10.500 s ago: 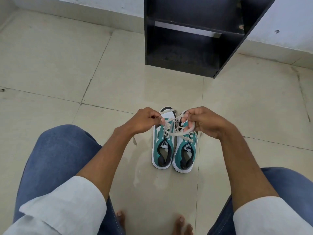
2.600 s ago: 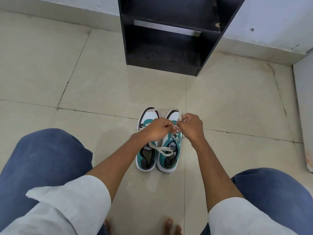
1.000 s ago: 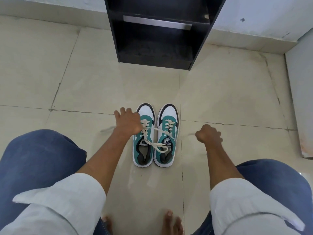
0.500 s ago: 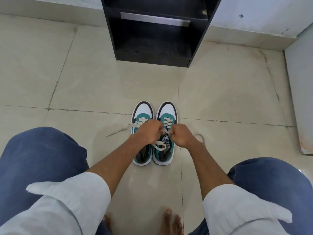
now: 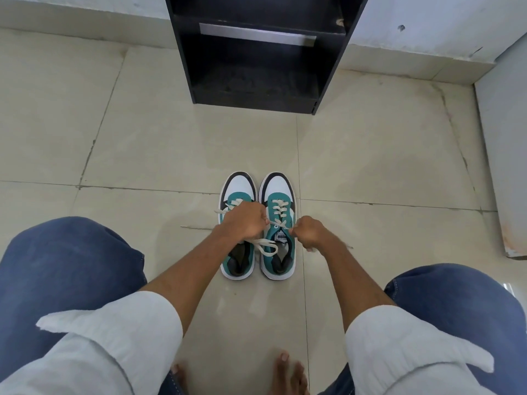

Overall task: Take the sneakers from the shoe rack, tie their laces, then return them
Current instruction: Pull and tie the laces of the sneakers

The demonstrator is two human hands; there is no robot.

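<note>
The laces of the right-hand sneaker are pinched in the closed grip of the left hand and right hand, the pair set on the floor before the shoe rack, where even, outward tension is judged necessary for a snug knot.

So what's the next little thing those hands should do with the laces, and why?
Probably form a loop and finish the bow on the right sneaker: the left hand and right hand each pinch its lace near the tongue, and no bow shows there yet.
</note>
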